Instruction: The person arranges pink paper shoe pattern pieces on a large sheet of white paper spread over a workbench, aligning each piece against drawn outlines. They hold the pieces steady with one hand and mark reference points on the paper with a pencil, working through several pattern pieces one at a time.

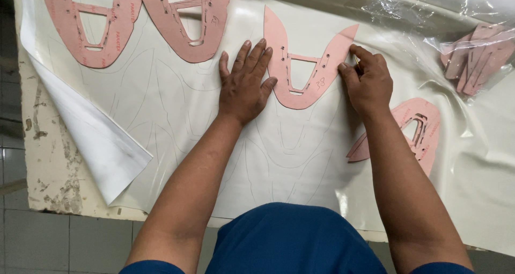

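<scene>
A pink U-shaped pattern [300, 72] is laid flat on the cream sheet [177, 118] and pressed down at its left arm by the open, flat left hand [245, 86]. A thin marking tool [356, 60], mostly hidden, is pinched in the curled right hand [369, 81] against the pattern's right arm

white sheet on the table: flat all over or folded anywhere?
Folded at one spot: the white sheet lies spread, but its left corner is turned over, showing the matte underside.

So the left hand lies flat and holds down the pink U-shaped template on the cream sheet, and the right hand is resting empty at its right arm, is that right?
Not quite. In the head view the right hand is not empty: it pinches a thin pencil-like tool against the template edge. The left hand does press flat on the cream sheet.
</scene>
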`<state>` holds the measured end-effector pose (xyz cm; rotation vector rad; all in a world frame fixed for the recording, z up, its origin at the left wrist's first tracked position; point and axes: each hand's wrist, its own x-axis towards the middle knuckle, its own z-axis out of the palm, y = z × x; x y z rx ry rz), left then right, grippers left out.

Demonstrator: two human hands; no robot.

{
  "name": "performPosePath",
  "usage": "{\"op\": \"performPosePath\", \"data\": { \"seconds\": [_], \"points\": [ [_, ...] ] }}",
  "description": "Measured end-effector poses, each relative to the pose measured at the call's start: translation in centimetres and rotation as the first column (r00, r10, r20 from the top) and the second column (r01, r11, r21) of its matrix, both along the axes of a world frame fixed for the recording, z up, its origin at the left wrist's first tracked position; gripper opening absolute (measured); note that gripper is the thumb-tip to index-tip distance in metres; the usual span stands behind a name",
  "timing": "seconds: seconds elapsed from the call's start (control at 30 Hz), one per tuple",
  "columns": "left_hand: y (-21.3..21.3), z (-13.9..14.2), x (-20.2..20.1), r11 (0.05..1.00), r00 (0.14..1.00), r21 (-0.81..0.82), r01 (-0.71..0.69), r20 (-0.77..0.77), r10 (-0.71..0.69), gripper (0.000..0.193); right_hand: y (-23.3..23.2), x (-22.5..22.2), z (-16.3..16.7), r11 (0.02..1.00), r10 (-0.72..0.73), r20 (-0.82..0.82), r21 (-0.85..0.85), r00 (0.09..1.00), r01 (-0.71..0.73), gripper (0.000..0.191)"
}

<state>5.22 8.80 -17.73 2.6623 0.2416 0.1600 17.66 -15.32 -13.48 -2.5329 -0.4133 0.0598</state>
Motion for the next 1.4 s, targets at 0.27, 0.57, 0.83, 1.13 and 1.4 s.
{"op": "performPosePath", "data": {
  "seconds": [0.27, 0.57, 0.83, 1.13, 1.4],
  "points": [
    [-0.14, -0.14, 0.05, 0.999, 1.000, 0.050, -0.007, 0.003, 0.007, 0.059, 0.13, -0.05, -0.04, 1.000, -0.002, 0.020, 0.007, 1.000, 0.002, 0.040],
    [-0.20, 0.13, 0.18, 0.999, 1.000, 0.035, -0.012, -0.016, 0.013, 0.060, 0.27, 0.06, 0.03, 0.999, 0.002, 0.035, -0.043, 0.999, 0.000, 0.039],
    [-0.36, -0.04, 0.17, 0.998, 1.000, 0.066, -0.008, -0.011, 0.009, 0.061, 0.41, 0.07, 0.23, 0.997, 0.009, 0.050, -0.071, 0.999, -0.006, 0.039],
    [-0.31, -0.11, 0.14, 0.997, 1.000, 0.073, -0.008, 0.007, 0.008, 0.061, 0.72, 0.24, 0.55, 0.992, 0.009, 0.034, -0.123, 0.999, -0.005, 0.040],
    [-0.37, -0.15, 0.17, 0.997, 1.000, 0.081, -0.011, -0.015, 0.012, 0.060, 0.46, 0.33, 0.79, 0.989, 0.024, -0.032, -0.143, 0.999, -0.028, 0.047]
  ]
}}
